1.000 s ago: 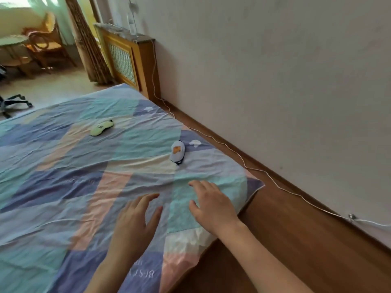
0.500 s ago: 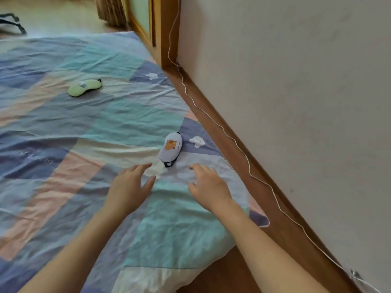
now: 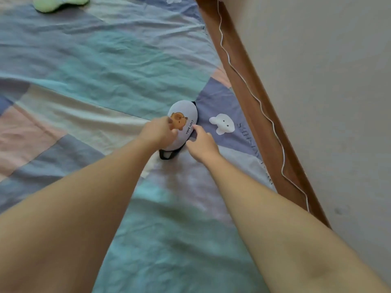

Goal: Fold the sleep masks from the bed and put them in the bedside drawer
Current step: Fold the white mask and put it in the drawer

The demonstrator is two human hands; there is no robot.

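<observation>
A pale blue sleep mask (image 3: 186, 115) with a brown capybara print lies on the bed's patchwork sheet (image 3: 101, 66), its black strap (image 3: 167, 155) sticking out at the near end. My left hand (image 3: 157, 132) rests on the mask's left edge, fingers curled over it. Against the mask's right edge lies my right hand (image 3: 202, 142), its forefinger stretched onto the fabric. Whether either hand grips the mask is unclear. A green sleep mask (image 3: 59, 3) lies at the top left, apart from both hands. No drawer is in view.
The bed's right edge runs along a wooden floor strip (image 3: 254, 98) beside a white wall (image 3: 317, 81). A white cable (image 3: 251, 92) trails along that strip. A white cloud-shaped print (image 3: 222, 123) marks the sheet right of the mask.
Both hands have moved forward across the sheet from a short way off and now touch the blue mask on either side. The view has dropped lower and closer to the bed.
</observation>
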